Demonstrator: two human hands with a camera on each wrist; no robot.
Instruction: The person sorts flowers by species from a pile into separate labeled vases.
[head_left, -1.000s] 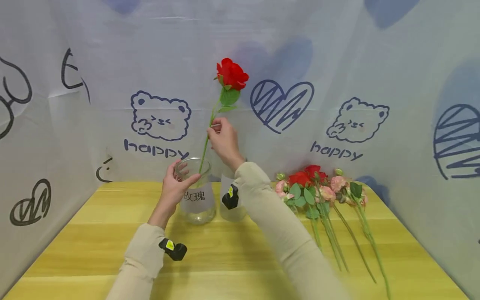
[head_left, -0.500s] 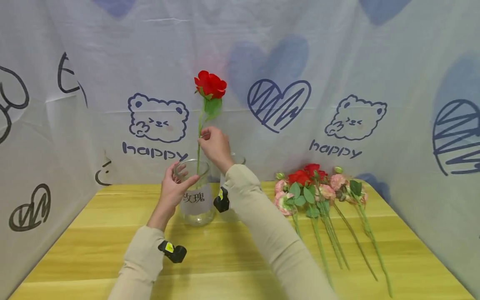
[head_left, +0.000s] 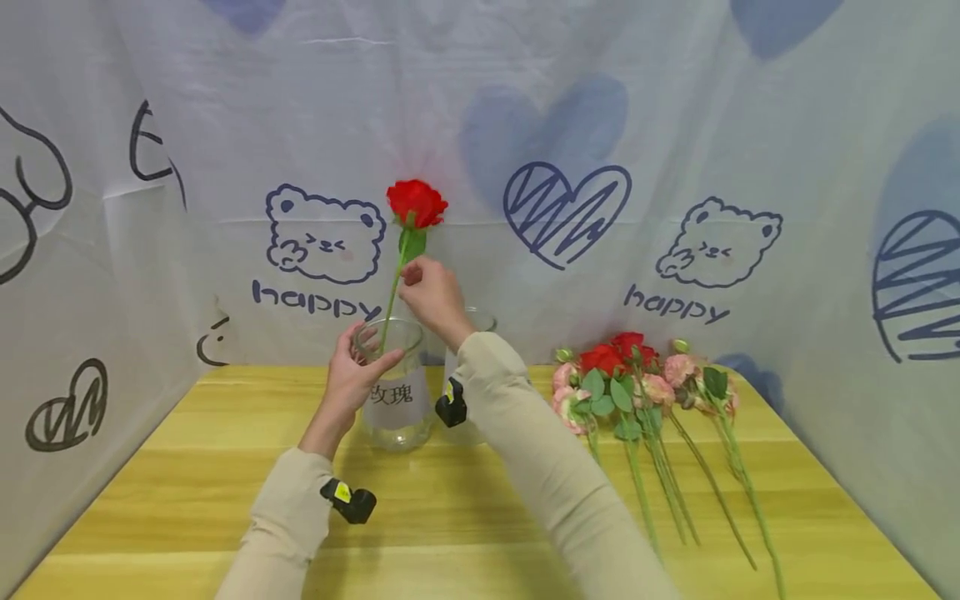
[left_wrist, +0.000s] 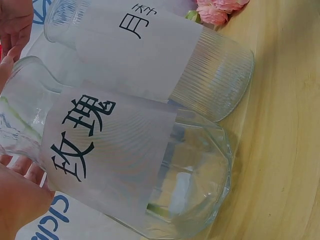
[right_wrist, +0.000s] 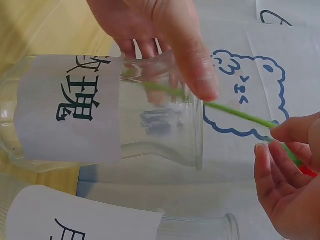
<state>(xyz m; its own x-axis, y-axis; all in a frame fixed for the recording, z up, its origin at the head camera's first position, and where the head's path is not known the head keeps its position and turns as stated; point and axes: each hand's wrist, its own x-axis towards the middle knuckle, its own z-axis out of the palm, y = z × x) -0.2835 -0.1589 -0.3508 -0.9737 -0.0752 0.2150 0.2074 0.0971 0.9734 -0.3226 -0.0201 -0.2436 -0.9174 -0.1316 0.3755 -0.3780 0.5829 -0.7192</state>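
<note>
At the table (head_left: 165, 483), left hand (head_left: 351, 375) grips a likely fragile vase (head_left: 397, 412), right hand (head_left: 433, 293) a light-looking rose (head_left: 417, 203), best held by its stem (head_left: 393, 300)

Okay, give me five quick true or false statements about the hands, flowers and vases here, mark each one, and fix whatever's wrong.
1. The right hand pinches the green stem of a red flower. True.
2. The left hand is holding a pink bloom. False: the left hand grips the 玫瑰 vase near its rim.
3. The pinched stem is wholly outside any vase. False: its lower part is inside the 玫瑰 vase.
4. Pink flowers lie on the table, at the right of the head view. True.
5. Both vases carry the same label. False: the other vase reads 月季.
</note>
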